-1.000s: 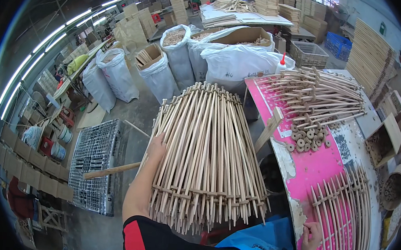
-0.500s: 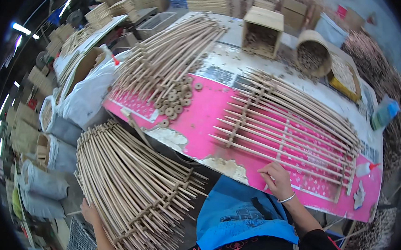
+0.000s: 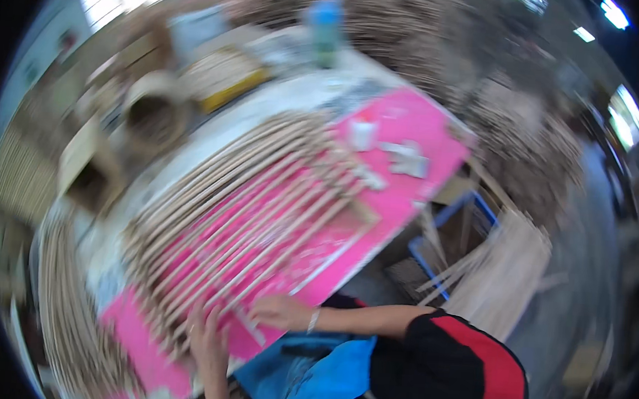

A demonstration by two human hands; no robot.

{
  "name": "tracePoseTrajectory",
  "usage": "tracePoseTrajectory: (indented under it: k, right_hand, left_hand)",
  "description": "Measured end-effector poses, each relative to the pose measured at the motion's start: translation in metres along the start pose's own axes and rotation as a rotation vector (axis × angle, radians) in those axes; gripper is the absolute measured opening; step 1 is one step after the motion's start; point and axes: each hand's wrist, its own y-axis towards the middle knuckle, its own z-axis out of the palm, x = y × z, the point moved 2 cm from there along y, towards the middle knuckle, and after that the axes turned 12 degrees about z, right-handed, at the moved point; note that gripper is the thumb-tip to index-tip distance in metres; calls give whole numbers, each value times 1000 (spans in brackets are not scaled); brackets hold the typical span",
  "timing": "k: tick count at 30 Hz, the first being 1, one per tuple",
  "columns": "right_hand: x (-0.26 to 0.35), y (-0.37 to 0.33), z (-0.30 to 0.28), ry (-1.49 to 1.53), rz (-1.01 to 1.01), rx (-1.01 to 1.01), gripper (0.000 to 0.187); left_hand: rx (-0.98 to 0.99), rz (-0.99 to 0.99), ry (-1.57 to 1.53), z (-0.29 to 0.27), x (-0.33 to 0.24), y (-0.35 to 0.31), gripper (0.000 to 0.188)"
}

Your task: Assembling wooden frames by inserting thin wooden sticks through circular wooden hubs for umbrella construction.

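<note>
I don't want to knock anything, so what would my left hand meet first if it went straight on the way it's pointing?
Probably the near rods of the wooden rod row, just beyond the fingertips of your left hand; blur hides depth and whether they already touch.

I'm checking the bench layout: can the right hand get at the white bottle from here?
Probably, with a stretch: only low-lying wooden rods and pink tabletop seem to lie between the right hand and the white bottle, though blur hides whether the hand holds anything.
</note>
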Motion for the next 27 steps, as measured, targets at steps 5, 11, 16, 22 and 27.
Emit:
tracePoseTrajectory:
  k: [5, 11, 16, 22, 27]
  right_hand:
    - [8, -4, -1, 64, -46, -47, 16]
    - [1, -3, 7, 45, -80, -92, 16]
    - [3, -3, 5, 2, -81, -9, 17]
    - [12, -3, 1, -84, -83, -67, 17]
    - [13, -2, -1, -69, -26, -13, 17]
  left_hand:
    - [118, 175, 61, 24, 11, 13, 37]
    - [-18, 400, 179, 28, 16, 20, 37]
    - [-28, 264, -8, 38, 19, 17, 27]
    - [-27, 191, -44, 23, 20, 12, 26]
    - [-25, 194, -84, 4, 12, 12, 21]
